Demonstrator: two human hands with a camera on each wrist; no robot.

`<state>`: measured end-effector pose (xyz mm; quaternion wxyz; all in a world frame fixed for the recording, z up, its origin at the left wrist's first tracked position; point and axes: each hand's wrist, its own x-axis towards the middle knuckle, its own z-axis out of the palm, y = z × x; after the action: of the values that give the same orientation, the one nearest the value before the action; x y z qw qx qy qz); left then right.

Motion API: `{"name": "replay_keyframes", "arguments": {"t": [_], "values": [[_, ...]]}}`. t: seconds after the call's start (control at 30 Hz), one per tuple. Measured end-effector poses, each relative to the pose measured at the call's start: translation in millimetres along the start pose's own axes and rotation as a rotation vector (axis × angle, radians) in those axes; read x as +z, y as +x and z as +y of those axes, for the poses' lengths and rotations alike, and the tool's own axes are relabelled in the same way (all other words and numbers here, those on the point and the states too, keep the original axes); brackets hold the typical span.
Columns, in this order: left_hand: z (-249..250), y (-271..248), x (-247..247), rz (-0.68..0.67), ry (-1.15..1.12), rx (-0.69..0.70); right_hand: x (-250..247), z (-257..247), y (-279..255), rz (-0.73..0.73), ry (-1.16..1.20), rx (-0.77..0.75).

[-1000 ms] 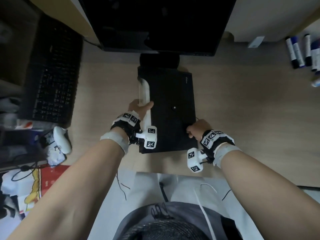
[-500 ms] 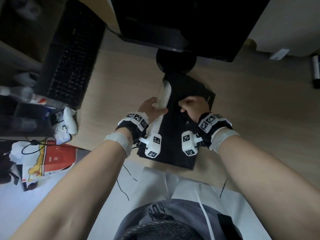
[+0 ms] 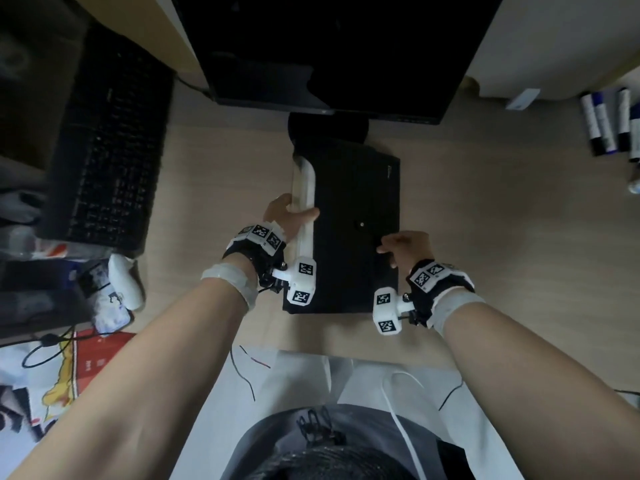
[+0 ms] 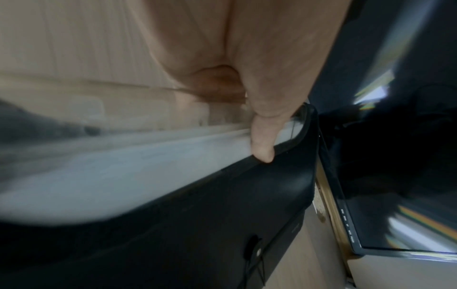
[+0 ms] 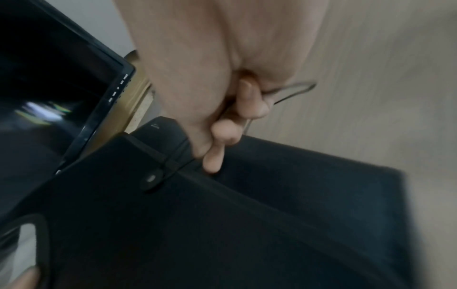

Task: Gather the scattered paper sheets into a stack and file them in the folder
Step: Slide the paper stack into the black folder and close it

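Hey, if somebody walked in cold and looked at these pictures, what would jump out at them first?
A black folder lies flat on the wooden desk, just in front of the dark monitor. A strip of white paper sheets shows along the folder's left edge, where the left hand grips it. The right hand is at the folder's right edge, pinching a thin black cord.
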<state>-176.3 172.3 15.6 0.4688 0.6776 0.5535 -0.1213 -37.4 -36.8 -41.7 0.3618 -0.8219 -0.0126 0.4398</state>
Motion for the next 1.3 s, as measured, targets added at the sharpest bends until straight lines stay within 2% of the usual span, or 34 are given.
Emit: {"name": "replay_keyframes", "arguments": {"t": [0.13,0.2,0.33,0.4,0.5,0.57,0.67,0.77,0.87,0.93,1.0,1.1,1.2,1.3], "values": [[-9,-5,-2,-0.03,0.032,0.045,2,-21,17,0.173,-0.009,-0.007],[-12,-9,-3,-0.052,0.029,0.055,9,-41,20,0.149,-0.045,-0.073],[-8,-15,-2,-0.058,0.027,0.071,39,-77,7,0.0,-0.221,-0.26],[-4,-16,-4,-0.026,0.031,0.076,49,-83,-9,-0.145,-0.315,-0.334],[-1,-14,-9,0.03,0.043,0.05,49,-70,-28,-0.391,-0.367,-0.303],[-2,-10,-12,0.044,0.042,0.017,40,-56,-33,-0.435,-0.353,-0.25],[-5,-9,-11,0.038,0.019,-0.02,18,-39,-31,-0.403,-0.252,-0.103],[-8,-14,-6,0.045,-0.01,-0.029,-1,-24,-18,-0.305,-0.287,0.016],[-14,-23,0,0.038,-0.053,-0.021,-2,-29,-5,-0.017,-0.351,-0.037],[-16,-31,4,0.02,-0.069,-0.004,7,-45,3,0.058,-0.404,-0.125],[-15,-35,7,0.01,-0.063,0.012,19,-63,6,0.023,-0.482,-0.191],[-14,-38,6,0.035,-0.052,-0.004,35,-74,-2,-0.104,-0.567,-0.297],[-12,-39,0,0.089,-0.084,-0.012,40,-67,-28,-0.209,-0.53,-0.428],[-10,-35,-5,0.107,-0.082,-0.046,31,-56,-37,-0.286,-0.49,-0.339]]}}
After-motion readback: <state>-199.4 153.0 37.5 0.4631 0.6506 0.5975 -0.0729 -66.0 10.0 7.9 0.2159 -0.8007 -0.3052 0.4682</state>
